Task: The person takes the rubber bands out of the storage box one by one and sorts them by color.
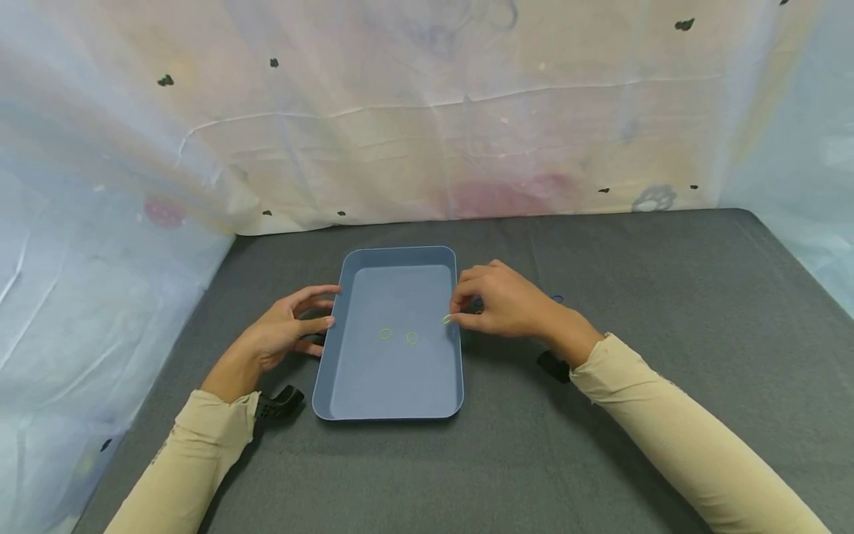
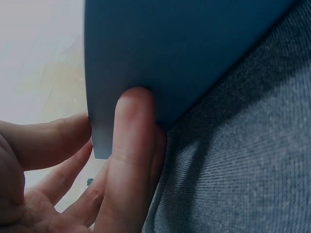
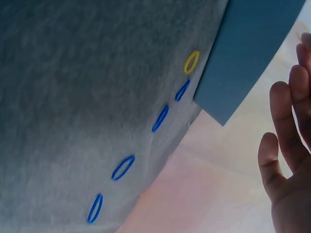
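Note:
A blue-grey rectangular tray [image 1: 387, 400] lies between the two hands. My left hand [image 1: 283, 330] rests against its left side, fingers spread. In the left wrist view, one fingertip [image 2: 136, 104] presses on the tray's outer wall [image 2: 160, 43]. Over the right rim, my right hand [image 1: 500, 300] pinches a small yellow rubber band [image 1: 447, 320] between thumb and fingers. Two more yellow bands, one on the left [image 1: 385, 334] and one nearer the middle [image 1: 411, 338], lie on the tray floor. The right wrist view shows only some right-hand fingers, without the pinched band.
Right of the tray, several blue rubber bands [image 3: 123, 167] and one yellow band [image 3: 192, 62] lie in a row on the grey cloth-covered table [image 1: 634, 297]. My right hand partly hides this row in the head view. A patterned curtain [image 1: 400, 148] hangs behind the table.

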`<state>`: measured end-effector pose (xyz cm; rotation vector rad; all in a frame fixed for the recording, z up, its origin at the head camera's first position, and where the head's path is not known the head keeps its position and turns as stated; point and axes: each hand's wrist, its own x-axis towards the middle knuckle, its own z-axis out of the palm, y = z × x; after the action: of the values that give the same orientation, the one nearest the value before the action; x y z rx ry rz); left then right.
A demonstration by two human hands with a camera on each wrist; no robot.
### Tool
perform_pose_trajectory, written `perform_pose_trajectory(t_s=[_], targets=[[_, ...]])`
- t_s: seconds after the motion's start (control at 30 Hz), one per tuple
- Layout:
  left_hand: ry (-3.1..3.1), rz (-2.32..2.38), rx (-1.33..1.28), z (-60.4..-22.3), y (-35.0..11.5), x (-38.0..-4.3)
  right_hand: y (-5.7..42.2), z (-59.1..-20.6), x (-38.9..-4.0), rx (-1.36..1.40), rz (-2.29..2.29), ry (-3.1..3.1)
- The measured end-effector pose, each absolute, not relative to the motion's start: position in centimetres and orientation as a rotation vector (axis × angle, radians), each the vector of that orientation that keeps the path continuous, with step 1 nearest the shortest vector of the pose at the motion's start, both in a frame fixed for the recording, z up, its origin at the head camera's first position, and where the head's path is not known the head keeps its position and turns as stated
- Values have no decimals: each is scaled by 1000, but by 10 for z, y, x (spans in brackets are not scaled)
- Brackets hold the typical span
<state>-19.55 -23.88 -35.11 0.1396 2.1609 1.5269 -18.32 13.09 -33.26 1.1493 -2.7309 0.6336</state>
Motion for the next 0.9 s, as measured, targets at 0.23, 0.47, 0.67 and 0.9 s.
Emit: perform_pose_trajectory(t_s=[0.23,0.47,0.67,0.9], targets=[[2165,1530,144,-353,-239,-195,144,-329,-184,1091,671,-2734],[2154,1539,140,-351,-239,-195,157,-332,-185,1054,677,-2750],[2165,1533,159,-352,-239,-195,171,-337,-185,1014,664,-2779],[2176,1525,177,-353,-241,-196,183,-342,-188,993,627,-2801]])
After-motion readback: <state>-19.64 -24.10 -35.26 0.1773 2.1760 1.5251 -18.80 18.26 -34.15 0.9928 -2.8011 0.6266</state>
